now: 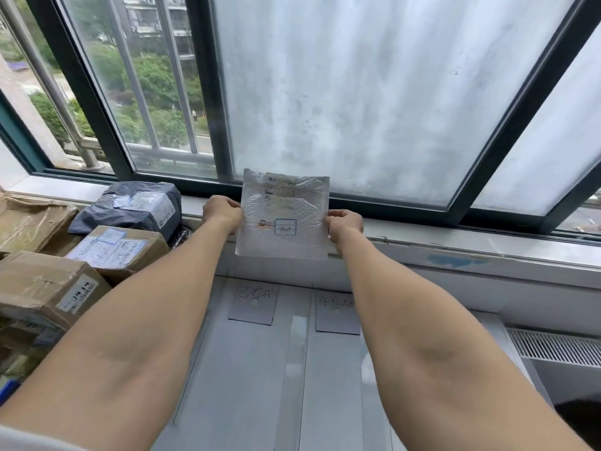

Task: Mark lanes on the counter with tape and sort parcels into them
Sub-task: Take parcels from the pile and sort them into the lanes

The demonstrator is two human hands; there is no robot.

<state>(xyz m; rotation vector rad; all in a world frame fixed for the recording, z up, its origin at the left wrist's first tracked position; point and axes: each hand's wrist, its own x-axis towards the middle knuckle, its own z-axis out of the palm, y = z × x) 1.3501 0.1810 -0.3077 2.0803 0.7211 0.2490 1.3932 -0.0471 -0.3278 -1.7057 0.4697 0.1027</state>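
Head view: at 9 o'clock, brown boxes (48, 288) and a grey bag (136, 206) sit stacked together. Just left of centre, the left hand (222, 213) pinches the left edge of a white parcel (283, 216) (a flat mailer, label facing the camera), held upright above the counter (240, 369). At 6 o'clock, a tape (294, 353) strip runs between two handwritten cards (253, 302). The right hand (344, 222) pinches the parcel's right edge. At 4 o'clock sits a vent (553, 348).

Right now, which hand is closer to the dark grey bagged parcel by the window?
Left. The left hand holds one edge of the white mailer, just right of the grey bagged parcel; the right hand holds the opposite edge, farther away.
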